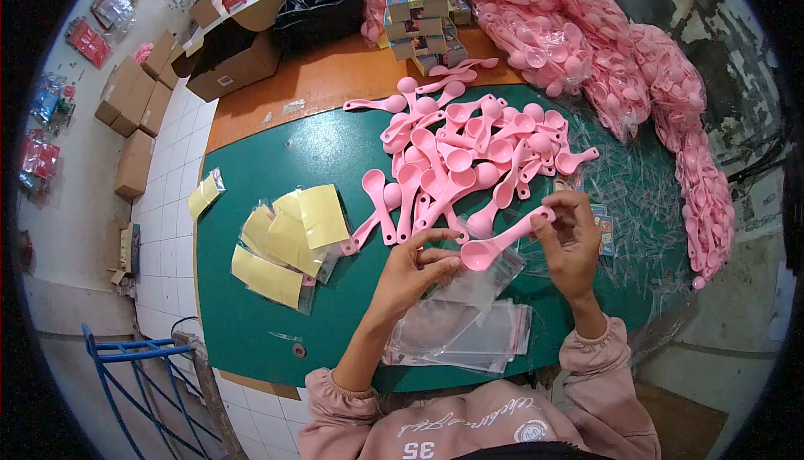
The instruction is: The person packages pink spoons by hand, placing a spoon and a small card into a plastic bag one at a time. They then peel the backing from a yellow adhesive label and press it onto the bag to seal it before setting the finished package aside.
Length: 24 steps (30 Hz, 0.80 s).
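Observation:
My right hand [571, 242] is closed on the handle end of a pink measuring spoon [481, 255], which is held tilted with its bowl toward my left hand. My left hand [416, 269] has its thumb and fingers pinched at the edge of a clear plastic bag [484, 286], just left of the spoon's bowl. The bag hangs below the spoon. Under both hands lies a stack of clear plastic bags [494, 334]. Beyond them is a heap of loose pink spoons [458, 160].
Bagged packs with yellow cards [293, 238] lie at the left on the green tabletop [285, 154]. Bulging clear bags of pink spoons [586, 58] line the right back. Bundled card stacks [416, 16] and an open carton [233, 66] stand behind. Clear plastic scraps [641, 217] cover the right side.

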Each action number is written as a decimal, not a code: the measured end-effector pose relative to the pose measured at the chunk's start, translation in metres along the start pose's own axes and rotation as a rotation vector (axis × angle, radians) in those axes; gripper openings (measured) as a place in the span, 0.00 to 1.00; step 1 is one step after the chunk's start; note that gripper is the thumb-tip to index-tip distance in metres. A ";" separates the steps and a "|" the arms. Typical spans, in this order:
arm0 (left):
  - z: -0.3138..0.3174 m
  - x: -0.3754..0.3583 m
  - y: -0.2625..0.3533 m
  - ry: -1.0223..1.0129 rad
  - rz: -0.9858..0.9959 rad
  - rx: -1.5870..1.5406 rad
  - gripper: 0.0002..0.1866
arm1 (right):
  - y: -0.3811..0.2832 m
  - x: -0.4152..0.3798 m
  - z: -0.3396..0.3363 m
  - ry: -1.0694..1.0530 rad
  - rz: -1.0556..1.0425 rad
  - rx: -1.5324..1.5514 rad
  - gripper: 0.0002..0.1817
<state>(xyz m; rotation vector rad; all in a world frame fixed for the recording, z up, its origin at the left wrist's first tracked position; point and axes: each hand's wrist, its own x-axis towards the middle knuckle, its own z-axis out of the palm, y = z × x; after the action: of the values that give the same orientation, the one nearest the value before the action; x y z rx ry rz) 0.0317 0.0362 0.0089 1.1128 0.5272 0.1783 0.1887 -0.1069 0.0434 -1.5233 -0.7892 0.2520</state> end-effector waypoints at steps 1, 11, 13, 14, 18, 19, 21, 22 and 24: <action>-0.001 0.001 -0.001 -0.023 -0.004 0.007 0.20 | 0.001 0.000 0.000 -0.037 -0.027 -0.084 0.13; 0.006 -0.006 0.005 -0.201 -0.058 0.262 0.15 | 0.002 -0.003 0.007 -0.312 0.181 -0.028 0.16; 0.003 -0.005 0.002 -0.248 -0.139 0.436 0.15 | 0.001 -0.004 0.007 -0.247 0.099 -0.037 0.15; 0.005 -0.006 -0.001 -0.283 -0.066 0.279 0.17 | -0.002 -0.005 0.005 -0.244 0.098 -0.037 0.15; 0.008 -0.008 0.006 -0.276 -0.055 0.141 0.19 | -0.008 -0.008 0.005 -0.575 -0.104 -0.127 0.26; 0.013 -0.011 0.012 -0.282 -0.014 0.138 0.19 | -0.009 -0.009 0.006 -0.664 -0.260 -0.161 0.31; 0.016 -0.010 0.015 -0.278 -0.019 0.062 0.19 | -0.012 -0.009 -0.007 -0.602 -0.167 -0.095 0.31; 0.017 -0.010 0.015 -0.265 -0.023 -0.016 0.19 | -0.015 -0.008 -0.018 -0.546 -0.076 -0.025 0.31; 0.011 -0.011 0.015 -0.285 -0.013 -0.054 0.20 | -0.017 -0.002 -0.053 -0.221 0.114 -0.400 0.22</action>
<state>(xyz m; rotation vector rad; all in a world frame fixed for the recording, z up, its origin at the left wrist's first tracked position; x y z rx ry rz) 0.0296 0.0295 0.0292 1.0609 0.2732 0.0210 0.2134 -0.1514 0.0657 -1.9440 -0.9694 0.3678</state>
